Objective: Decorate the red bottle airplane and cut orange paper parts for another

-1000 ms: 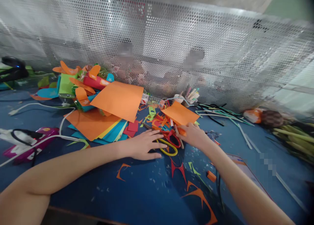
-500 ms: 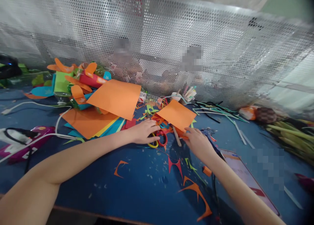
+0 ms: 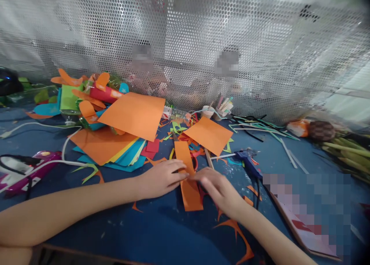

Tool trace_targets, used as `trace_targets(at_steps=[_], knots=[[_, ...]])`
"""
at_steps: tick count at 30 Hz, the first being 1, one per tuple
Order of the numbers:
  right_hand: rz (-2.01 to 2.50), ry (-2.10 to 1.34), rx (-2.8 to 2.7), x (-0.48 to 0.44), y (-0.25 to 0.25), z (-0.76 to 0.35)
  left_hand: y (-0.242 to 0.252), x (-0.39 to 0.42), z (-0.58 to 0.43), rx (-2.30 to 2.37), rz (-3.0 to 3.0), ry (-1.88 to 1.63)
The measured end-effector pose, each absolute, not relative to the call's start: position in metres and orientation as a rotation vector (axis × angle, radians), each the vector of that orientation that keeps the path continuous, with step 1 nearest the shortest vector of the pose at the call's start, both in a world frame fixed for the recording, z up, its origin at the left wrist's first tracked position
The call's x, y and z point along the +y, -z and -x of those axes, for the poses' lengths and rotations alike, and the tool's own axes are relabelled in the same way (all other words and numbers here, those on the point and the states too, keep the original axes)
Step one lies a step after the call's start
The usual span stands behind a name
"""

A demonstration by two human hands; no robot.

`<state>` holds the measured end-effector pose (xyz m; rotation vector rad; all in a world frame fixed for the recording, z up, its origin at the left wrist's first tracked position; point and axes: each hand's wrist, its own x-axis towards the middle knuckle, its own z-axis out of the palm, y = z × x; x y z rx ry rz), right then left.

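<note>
An orange paper strip [image 3: 191, 197] lies lengthwise between my hands, over a pair of scissors. My left hand [image 3: 164, 179] grips its left edge near the middle, fingers closed together. On the opposite edge, the fingers of my right hand [image 3: 218, 188] are bent and pinch the strip. Beyond it, the red scissor handle [image 3: 195, 164] shows only in part. A square orange sheet [image 3: 209, 135] rests just past my right hand, on top of paper scraps.
Left of centre, a large orange sheet [image 3: 135, 114] leans over stacked coloured paper [image 3: 121, 162] and paper-decorated bottles [image 3: 71, 97]. A blue glue gun [image 3: 248, 161] and a phone [image 3: 300, 226] lie right. Orange offcuts [image 3: 239, 236] litter the front; a perforated metal screen [image 3: 185, 33] stands behind.
My left hand has left the scissors and moved nearer to me. My right hand has come in from beside the square sheet, and the orange strip is now between both hands.
</note>
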<state>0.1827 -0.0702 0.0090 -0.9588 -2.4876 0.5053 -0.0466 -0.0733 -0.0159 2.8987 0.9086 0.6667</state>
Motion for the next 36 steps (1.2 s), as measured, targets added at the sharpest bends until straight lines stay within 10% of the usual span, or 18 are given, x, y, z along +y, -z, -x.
trace_targets(at_steps=[8, 19, 36], knots=[[1.587, 0.044, -2.410, -0.019, 0.004, -0.200, 0.011, -0.091, 0.037, 0.610, -2.865, -0.699], [1.207, -1.010, -1.481, -0.018, 0.007, -0.202, 0.017, -0.097, 0.015, 0.610, -2.659, -0.466], [0.826, -1.335, -1.155, -0.031, 0.007, -0.190, 0.019, -0.065, 0.027, 1.055, -2.768, -0.600]])
